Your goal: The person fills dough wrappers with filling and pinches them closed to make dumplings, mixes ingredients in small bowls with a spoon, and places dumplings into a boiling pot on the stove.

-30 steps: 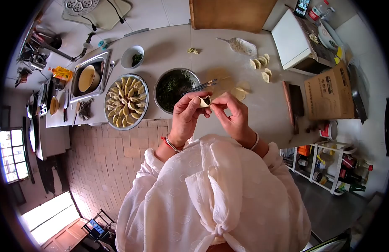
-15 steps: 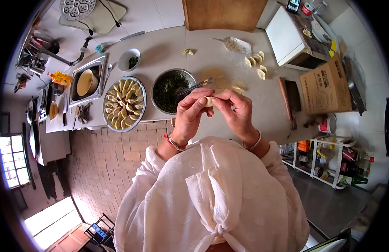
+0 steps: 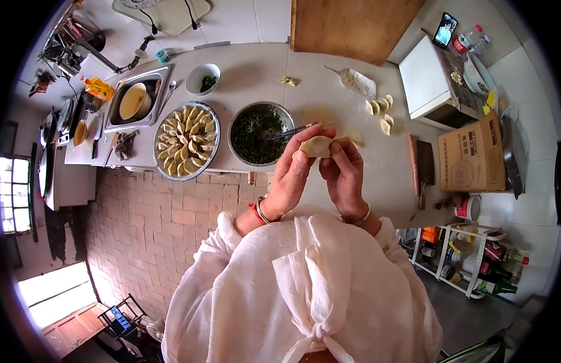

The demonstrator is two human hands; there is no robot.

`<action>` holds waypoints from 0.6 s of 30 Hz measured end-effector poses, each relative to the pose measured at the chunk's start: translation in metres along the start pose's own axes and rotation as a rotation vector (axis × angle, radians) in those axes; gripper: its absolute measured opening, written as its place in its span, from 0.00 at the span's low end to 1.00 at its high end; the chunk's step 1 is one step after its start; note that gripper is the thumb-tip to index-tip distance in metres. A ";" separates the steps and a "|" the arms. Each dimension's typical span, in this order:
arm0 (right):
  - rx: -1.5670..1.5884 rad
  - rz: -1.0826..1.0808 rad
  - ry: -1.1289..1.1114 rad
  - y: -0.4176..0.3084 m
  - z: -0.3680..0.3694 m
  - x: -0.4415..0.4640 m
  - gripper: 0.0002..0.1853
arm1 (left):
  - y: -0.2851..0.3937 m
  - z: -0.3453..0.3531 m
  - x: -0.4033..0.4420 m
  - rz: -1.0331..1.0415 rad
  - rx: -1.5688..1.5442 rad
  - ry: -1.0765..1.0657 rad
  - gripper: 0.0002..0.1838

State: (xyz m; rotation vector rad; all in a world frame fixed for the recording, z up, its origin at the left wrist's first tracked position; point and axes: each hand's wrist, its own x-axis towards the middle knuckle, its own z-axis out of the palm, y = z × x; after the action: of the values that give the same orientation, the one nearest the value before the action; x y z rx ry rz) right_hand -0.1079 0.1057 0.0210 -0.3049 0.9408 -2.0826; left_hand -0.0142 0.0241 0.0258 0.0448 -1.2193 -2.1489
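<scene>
A folded, crescent-shaped dumpling (image 3: 317, 147) is held up between both hands over the front of the counter. My left hand (image 3: 288, 175) grips its left end between thumb and fingers. My right hand (image 3: 346, 175) pinches the right end. Just left of the hands stands a metal bowl (image 3: 233, 145) of chopped green filling, with chopsticks (image 3: 286, 133) resting in it. Further left, a round tray (image 3: 215, 148) carries rings of shaped dumplings. Flat dough wrappers (image 3: 317, 116) lie behind the hands, partly covered by them.
Several dumplings (image 3: 379, 106) lie near a floury scoop (image 3: 358, 83). To the right are a rolling pin (image 3: 412, 158), a cleaver (image 3: 425, 162) and a cardboard box (image 3: 471, 156). At left is a sink (image 3: 164, 72) holding a basin. A small bowl (image 3: 196, 78) with greens stands behind the tray.
The dumpling has turned so its broad side shows, and the fingers have moved out to its ends. The hands sit a little further right in view, and the whole view has shifted.
</scene>
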 end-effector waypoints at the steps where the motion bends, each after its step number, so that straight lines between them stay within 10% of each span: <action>1: -0.003 -0.002 0.000 -0.001 0.000 0.000 0.04 | 0.000 0.002 0.000 0.012 0.057 -0.002 0.34; 18: -0.768 -0.401 -0.190 -0.037 -0.020 0.004 0.03 | 0.014 0.010 0.003 -0.391 0.185 -0.014 0.25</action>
State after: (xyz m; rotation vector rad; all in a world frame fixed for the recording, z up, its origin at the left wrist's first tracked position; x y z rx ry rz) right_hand -0.1424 0.1273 0.0334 -1.1440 1.6325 -1.8902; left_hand -0.0124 0.0250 0.0434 0.3761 -1.5143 -2.3556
